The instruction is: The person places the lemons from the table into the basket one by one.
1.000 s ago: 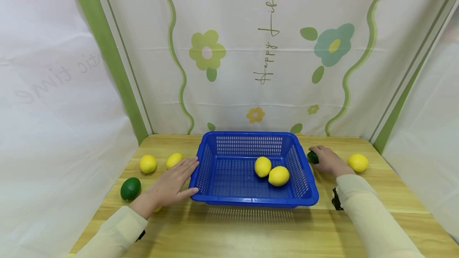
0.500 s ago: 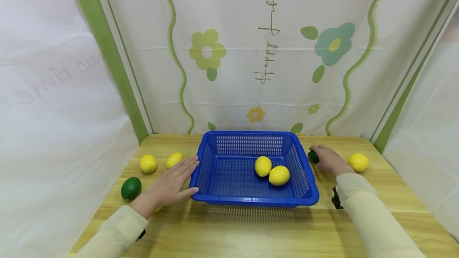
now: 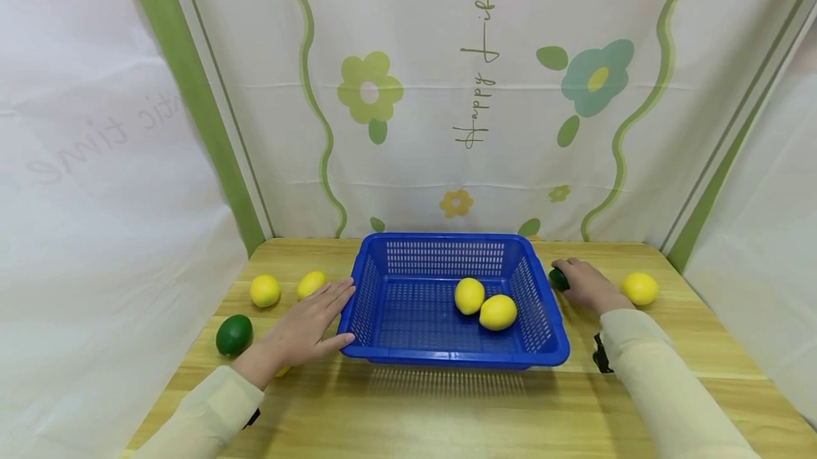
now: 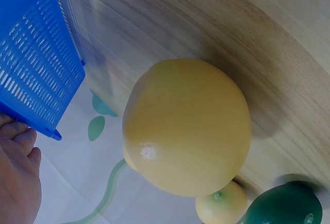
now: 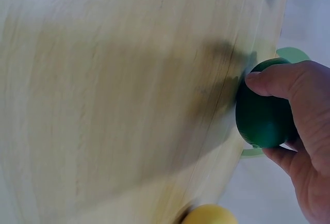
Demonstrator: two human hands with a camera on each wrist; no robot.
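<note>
Toward the far right corner of the table point(image 3: 459, 413), the green fruit point(image 5: 263, 113), likely light, stiff and slippery, best held round its middle, is pinched in the right hand point(image 3: 585, 284), the basket point(image 3: 454, 357) touched by the left hand's point(image 3: 305, 329) straight fingers.

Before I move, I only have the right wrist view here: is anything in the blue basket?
Observer: Yes, two lemons lie in the blue basket, toward its right side.
Operator: Where is the left hand?
Observer: In the head view, its fingers touch the basket's left rim.
Operator: Any match for the green fruit in the right hand?
Observer: Yes, a second green fruit sits on the table, near the left wrist.
</note>
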